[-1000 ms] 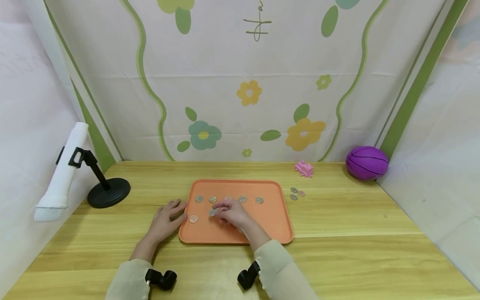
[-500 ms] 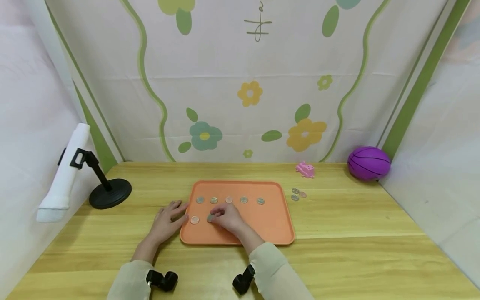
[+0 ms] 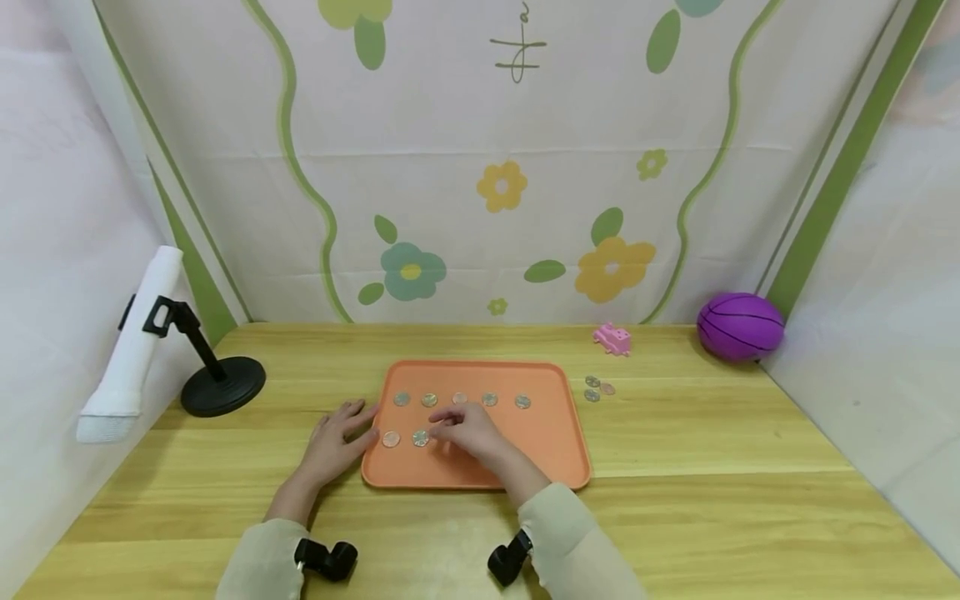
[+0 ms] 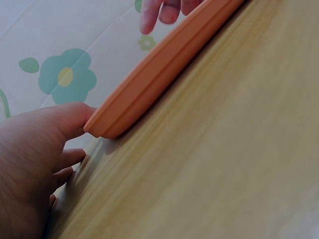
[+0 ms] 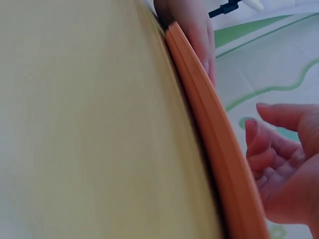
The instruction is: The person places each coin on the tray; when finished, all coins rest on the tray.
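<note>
An orange tray (image 3: pixel 525 450) lies on the wooden table. Along its far part runs a row of several coins, mostly silvery, with a copper one (image 3: pixel 459 399) in the middle. Nearer, at the left, a copper coin (image 3: pixel 391 439) and a silvery coin (image 3: pixel 420 437) lie side by side. My right hand (image 3: pixel 474 435) hovers just right of that silvery coin. Thumb and index finger stand apart in the right wrist view, holding nothing. My left hand (image 3: pixel 333 446) rests at the tray's left edge, its thumb touching the rim in the left wrist view.
Right of the tray lie two silvery coins (image 3: pixel 592 396) and a copper coin (image 3: pixel 607 389). Behind them sit a pink toy (image 3: pixel 612 339) and a purple ball (image 3: pixel 740 327). A white microphone (image 3: pixel 131 350) on a black stand (image 3: pixel 222 386) is at the left.
My right hand carried the silvery coin slightly left and nearer, laid it beside the copper coin, then let go and drew back to the right. My left hand stayed at the tray's edge.
</note>
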Demonstrator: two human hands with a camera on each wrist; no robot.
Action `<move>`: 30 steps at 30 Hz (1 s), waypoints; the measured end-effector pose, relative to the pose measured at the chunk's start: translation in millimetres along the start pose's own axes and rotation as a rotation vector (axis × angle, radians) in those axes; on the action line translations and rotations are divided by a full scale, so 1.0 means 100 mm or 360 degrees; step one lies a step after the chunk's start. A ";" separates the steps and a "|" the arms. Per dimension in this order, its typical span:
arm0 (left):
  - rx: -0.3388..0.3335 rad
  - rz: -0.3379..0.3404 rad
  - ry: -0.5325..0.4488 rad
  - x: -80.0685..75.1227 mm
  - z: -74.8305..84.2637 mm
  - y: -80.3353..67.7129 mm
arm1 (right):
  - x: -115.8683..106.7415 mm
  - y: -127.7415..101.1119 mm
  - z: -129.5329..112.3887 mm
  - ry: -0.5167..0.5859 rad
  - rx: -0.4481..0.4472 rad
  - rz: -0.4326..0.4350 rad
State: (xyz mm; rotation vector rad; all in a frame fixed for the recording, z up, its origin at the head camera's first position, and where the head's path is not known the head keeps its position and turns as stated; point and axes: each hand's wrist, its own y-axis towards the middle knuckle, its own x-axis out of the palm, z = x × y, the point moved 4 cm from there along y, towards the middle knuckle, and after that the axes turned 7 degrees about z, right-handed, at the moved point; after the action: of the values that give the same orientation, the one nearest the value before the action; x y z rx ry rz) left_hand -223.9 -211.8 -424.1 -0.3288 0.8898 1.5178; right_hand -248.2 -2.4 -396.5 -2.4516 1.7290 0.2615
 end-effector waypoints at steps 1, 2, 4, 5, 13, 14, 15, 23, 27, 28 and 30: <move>0.0001 0.0001 -0.0003 0.00 0.00 0.00 | -0.04 -0.03 -0.05 0.0003 -0.0006 -0.0015; 0.0001 0.0003 -0.0008 0.00 0.00 0.00 | -0.08 -0.05 -0.10 0.0009 -0.0007 -0.0023; 0.0005 0.0008 -0.0013 -0.01 0.00 0.00 | -0.17 -0.10 -0.20 -0.0002 -0.0027 -0.0033; 0.0007 0.0008 -0.0014 -0.01 0.00 -0.01 | -0.22 -0.11 -0.23 0.0007 -0.0027 -0.0030; 0.0005 0.0006 -0.0016 0.00 0.00 0.00 | -0.72 -0.07 -0.12 -0.0022 -0.0017 0.0077; 0.0002 0.0005 -0.0019 0.00 0.00 0.00 | -0.80 -0.06 -0.08 -0.0028 -0.0027 0.0107; 0.0003 0.0002 -0.0017 0.00 0.00 0.00 | -0.88 -0.05 -0.04 -0.0032 -0.0043 0.0133; 0.0005 -0.0001 -0.0018 -0.01 -0.01 0.00 | -1.46 -0.11 0.13 -0.0029 0.0064 0.0356; -0.0012 -0.0007 -0.0022 0.01 -0.02 0.00 | -1.75 -0.14 0.22 -0.0083 0.0066 0.0430; -0.0011 -0.0007 -0.0022 0.02 -0.02 0.00 | -1.82 -0.13 0.26 -0.0090 0.0058 0.0443; -0.0004 -0.0005 -0.0015 0.02 -0.02 0.00 | -1.97 -0.12 0.32 -0.0091 0.0047 0.0475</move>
State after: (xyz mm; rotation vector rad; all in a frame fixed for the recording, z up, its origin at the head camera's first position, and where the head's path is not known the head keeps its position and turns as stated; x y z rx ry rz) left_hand -224.5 -211.9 -426.3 -0.3244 0.8794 1.5169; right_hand -303.3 189.4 -385.6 -2.1371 2.0537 0.3291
